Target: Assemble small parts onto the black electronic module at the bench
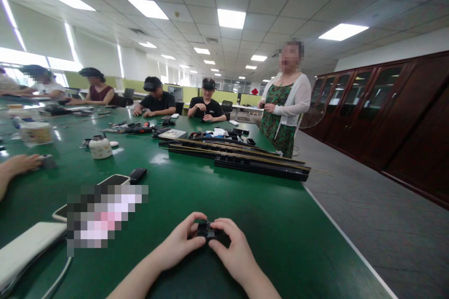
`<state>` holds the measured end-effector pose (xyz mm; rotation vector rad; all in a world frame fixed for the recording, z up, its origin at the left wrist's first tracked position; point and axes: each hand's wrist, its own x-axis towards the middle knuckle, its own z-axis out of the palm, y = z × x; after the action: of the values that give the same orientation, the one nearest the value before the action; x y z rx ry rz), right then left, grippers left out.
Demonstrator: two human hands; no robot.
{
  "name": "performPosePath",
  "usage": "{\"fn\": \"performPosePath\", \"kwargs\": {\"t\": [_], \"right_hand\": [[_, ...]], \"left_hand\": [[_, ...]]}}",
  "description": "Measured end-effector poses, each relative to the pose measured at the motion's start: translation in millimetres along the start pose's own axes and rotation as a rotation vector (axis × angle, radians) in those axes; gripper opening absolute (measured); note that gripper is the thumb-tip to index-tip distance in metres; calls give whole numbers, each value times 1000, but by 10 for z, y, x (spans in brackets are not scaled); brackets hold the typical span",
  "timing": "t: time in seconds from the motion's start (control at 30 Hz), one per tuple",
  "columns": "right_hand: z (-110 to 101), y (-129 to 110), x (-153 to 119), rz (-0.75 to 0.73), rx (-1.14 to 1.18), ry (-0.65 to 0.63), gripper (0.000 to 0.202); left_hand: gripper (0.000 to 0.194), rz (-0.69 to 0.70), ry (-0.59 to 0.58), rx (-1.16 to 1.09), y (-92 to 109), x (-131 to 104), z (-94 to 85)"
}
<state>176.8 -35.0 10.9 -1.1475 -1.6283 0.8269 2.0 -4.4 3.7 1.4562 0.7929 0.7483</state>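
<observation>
A small black part [207,232] with a grey piece in its middle is between my two hands, low over the green table [168,201]. What kind of part it is, I cannot make out. My left hand [183,238] grips its left end between thumb and fingers. On the right end, my right hand [232,239] does the same, with the thumb in front and the fingers behind. The fingertips cover both ends of the part.
Long black rails [261,168] and thin brass-coloured rods [242,153] lie across the table ahead. To the left are a phone [117,180], a white box-like object [31,247] with a cable, a jar [100,147] and a co-worker's hand [23,164]. A person [286,103] stands beyond the right edge.
</observation>
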Motion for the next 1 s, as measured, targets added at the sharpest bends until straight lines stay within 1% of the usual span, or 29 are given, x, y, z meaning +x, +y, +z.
{"fn": "performPosePath", "kwargs": {"t": [0.1, 0.33, 0.47, 0.63, 0.8, 1.0], "right_hand": [[-2, 7, 7, 8, 19, 17, 35], [-6, 27, 12, 93, 30, 4, 39], [-3, 23, 16, 96, 15, 7, 37], [-16, 18, 14, 104, -2, 21, 35], [-15, 28, 24, 122, 0, 26, 34], [1, 61, 31, 123, -16, 21, 34]], "left_hand": [[41, 4, -9, -16, -2, -2, -9], [40, 35, -11, -29, -28, -5, -33], [39, 36, -4, -18, -24, -1, -25], [42, 48, 45, 28, -30, 9, -13], [52, 22, 108, 86, -68, 16, -19], [57, 5, 140, 90, -89, 26, -3]]}}
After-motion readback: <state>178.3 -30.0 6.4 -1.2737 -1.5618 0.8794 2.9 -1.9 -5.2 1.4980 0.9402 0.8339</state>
